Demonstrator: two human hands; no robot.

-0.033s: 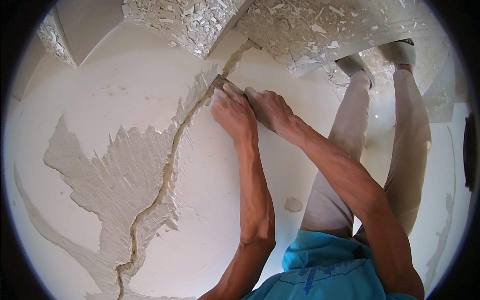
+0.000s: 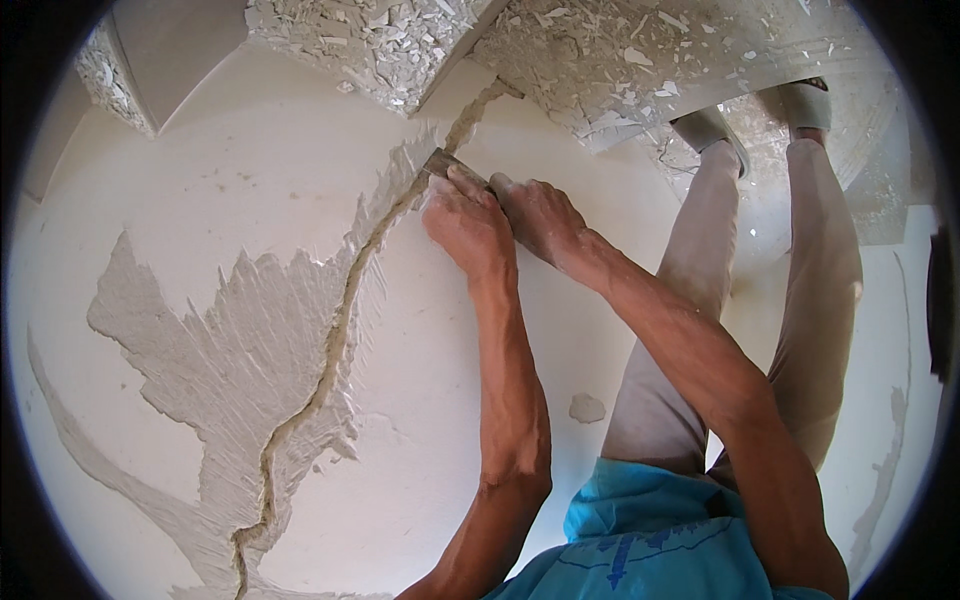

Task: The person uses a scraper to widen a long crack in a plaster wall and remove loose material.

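Both my hands are closed on one scraper [image 2: 438, 163], whose flat grey blade meets the white wall [image 2: 440, 330] beside a long crack [image 2: 345, 310]. My left hand [image 2: 470, 222] presses close behind the blade, its fingers dusted white. Just to its right, my right hand [image 2: 541, 219] wraps round the handle end, which the fingers mostly hide. The crack winds from the lower left up past the blade. Along it lies a wide, rough grey patch [image 2: 240, 350] of bared plaster with ragged, streaked edges.
Steps [image 2: 350, 50] littered with pale flakes run along the top. More chips cover the floor [image 2: 590, 60] in front of my slippers [image 2: 712, 132]. A small grey spot [image 2: 587, 408] marks the wall near my leg, and a dark object [image 2: 940, 300] sits at the far right rim.
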